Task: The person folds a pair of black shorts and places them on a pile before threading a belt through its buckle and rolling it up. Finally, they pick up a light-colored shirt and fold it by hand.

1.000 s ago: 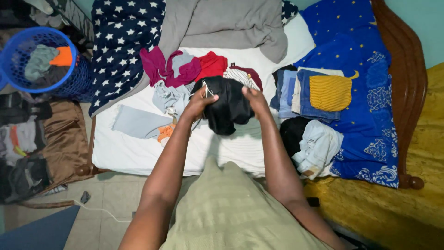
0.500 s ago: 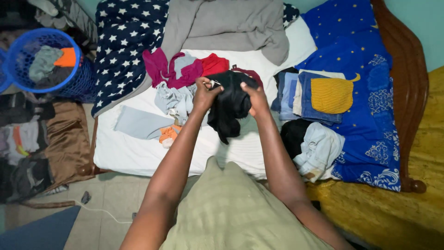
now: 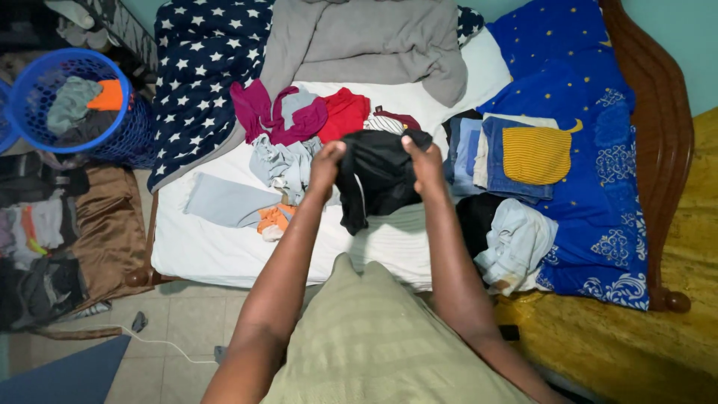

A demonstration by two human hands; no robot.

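Black garment (image 3: 378,178) held up above the white sheet (image 3: 224,243) of the bed, bunched and hanging between the two hands. Upper edge stretched across from hand to hand; the rest droops below them, with a loose tail falling lowest on the left-hand side.

Left hand (image 3: 327,162) closed on the garment's upper left corner, fingers curled over the cloth, knuckles toward the camera. Right hand (image 3: 426,163) closed on the upper right corner in the same way. Both arms reach forward from the lower edge of the view, over a pale green top (image 3: 374,337) worn by the person.

Just behind the garment, on the sheet: an unsorted heap, with a red piece (image 3: 344,111), a maroon piece (image 3: 265,112), a striped piece (image 3: 385,123) partly hidden by the black cloth, and pale grey-blue clothing (image 3: 280,161) beside the left hand. A flat light-blue item with an orange patch (image 3: 232,202) lies further left.

Right of the right hand: a folded stack (image 3: 479,150) of denim and pale items, topped by a mustard-yellow knit (image 3: 535,153). Nearer the person, a dark piece and a crumpled pale-blue garment (image 3: 516,239).

Grey blanket (image 3: 374,41) and navy star-print cover (image 3: 198,67) at the head of the bed; blue patterned cloth (image 3: 598,187) along the right. Blue laundry basket (image 3: 120,123) with clothes stands on the floor at far left.
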